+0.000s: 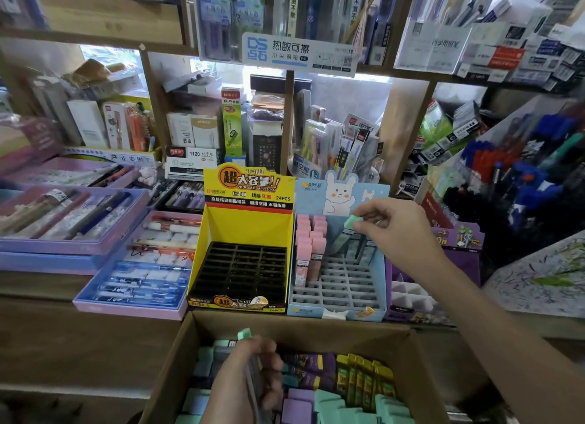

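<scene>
Currently the right hand (399, 230) pinches the top of a mint-green lead case (346, 233) between thumb and fingertips. The case is tilted, with its lower end at the back slots of the blue display box (335, 313), just beside the standing green cases (367, 249). Because it leans, I think it may miss its slot or push those neighbours crooked. The left hand (250, 379) grips a blurred bundle of cases above the cardboard box (285, 320); a loose grip could spill them.

free: blue tray (304, 311) front slots | blocked: pink cases (311, 243) left, yellow box (250, 224)
</scene>
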{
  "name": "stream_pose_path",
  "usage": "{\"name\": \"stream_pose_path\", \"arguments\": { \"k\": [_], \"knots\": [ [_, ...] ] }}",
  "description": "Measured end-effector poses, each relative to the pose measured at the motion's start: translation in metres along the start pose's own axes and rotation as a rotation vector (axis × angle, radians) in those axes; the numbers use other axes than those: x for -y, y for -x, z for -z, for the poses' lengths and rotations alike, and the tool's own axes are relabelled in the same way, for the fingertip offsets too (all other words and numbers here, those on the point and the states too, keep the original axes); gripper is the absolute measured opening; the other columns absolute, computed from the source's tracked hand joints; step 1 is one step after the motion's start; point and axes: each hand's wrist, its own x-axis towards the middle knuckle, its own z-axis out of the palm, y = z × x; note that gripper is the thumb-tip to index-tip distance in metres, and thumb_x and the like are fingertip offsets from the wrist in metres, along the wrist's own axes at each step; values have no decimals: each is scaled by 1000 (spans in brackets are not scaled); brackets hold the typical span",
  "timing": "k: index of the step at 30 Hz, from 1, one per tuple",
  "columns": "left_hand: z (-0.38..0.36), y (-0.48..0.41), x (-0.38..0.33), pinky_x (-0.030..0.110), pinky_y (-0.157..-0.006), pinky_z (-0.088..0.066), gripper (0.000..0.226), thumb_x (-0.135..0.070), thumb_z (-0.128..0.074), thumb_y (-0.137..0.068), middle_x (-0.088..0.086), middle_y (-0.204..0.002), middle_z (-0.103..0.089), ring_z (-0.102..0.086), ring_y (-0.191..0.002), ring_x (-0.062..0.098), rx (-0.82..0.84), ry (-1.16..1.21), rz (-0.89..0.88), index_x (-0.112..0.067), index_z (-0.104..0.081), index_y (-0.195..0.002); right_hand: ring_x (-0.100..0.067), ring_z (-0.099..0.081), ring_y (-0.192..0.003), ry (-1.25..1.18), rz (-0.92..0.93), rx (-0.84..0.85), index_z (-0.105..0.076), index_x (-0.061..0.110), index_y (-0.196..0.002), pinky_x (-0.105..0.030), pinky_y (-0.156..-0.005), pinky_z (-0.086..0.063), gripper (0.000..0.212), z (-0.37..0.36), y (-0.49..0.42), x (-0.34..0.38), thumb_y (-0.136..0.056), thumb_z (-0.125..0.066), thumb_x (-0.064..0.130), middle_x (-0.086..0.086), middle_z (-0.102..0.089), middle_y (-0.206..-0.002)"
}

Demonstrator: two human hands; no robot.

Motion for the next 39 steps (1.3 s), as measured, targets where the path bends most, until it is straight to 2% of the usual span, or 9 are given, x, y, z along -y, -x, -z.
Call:
{"name": "stream_pose_path", "arguments": {
  "k": [9,15,19,23,26,28,31,35,39],
  "knots": [
    [5,-4,3,21,-33,-27,33,-24,-41,-102,16,-59,-53,-42,-42,23,-20,-3,-17,3,-56,-89,-2,-64,-74,76,22,90,-78,14,-98,-7,-71,-50,14,-19,-8,-2,-87,-78,5,8,-69,-83],
    [1,0,3,18,-32,-28,28,-20,-41,-101,18,-58,-51,-42,-43,23,-14,37,-3,1,-51,-86,2,-64,-75,113,6,94,-79,15,-105,-19,-83,-55,17,-27,-14,2,-90,-75,6,9,-69,-85],
    [0,1,3,19,-34,-28,33,-25,-37,-100,20,-60,-52,-43,-42,23,24,67,5,-1,-49,-81,-15,-71,-87,155,7,100,-79,12,-112,-37,-94,-57,20,-33,-16,6,-94,-71,7,-3,-77,-98],
    [2,0,2,22,-37,-28,38,-33,-33,-99,23,-63,-51,-45,-43,24,79,96,37,-1,-47,-82,-19,-69,-95,238,58,149,-78,5,-113,-31,-89,-54,21,-35,-14,8,-98,-63,4,-11,-77,-107],
    [4,0,2,22,-39,-28,40,-36,-32,-98,24,-66,-51,-44,-48,25,119,116,32,-1,-47,-84,-32,-72,-94,263,79,180,-77,-2,-110,-44,-90,-57,22,-34,-12,10,-98,-59,-2,-20,-77,-104],
    [4,1,2,21,-38,-29,39,-35,-33,-99,24,-65,-52,-46,-45,25,137,122,18,-1,-48,-86,-30,-72,-96,263,83,181,-75,3,-120,-42,-92,-56,28,-31,-9,12,-98,-58,-2,-17,-77,-110],
    [4,1,3,22,-37,-30,35,-30,-36,-102,21,-64,-54,-47,-44,25,144,91,-39,1,-51,-93,-25,-70,-87,243,95,142,-73,8,-125,-39,-86,-57,32,-26,1,13,-98,-57,-1,-10,-75,-94],
    [4,1,0,28,-44,-36,40,-28,-40,-104,19,-70,-59,-52,-51,27,109,-45,-184,7,-60,-105,-5,-72,-71,13,-11,54,-77,11,-115,-16,-75,-59,24,-17,36,10,-96,-65,3,5,-75,-79],
    [-2,0,-9,34,-55,-43,44,-27,-43,-104,21,-71,-60,-56,-55,28,85,-197,-236,10,-67,-103,-3,-74,-71,-159,-127,126,-75,23,-106,-17,-67,-60,22,-18,86,-1,-94,-68,5,10,-76,-75]
  ]
}}
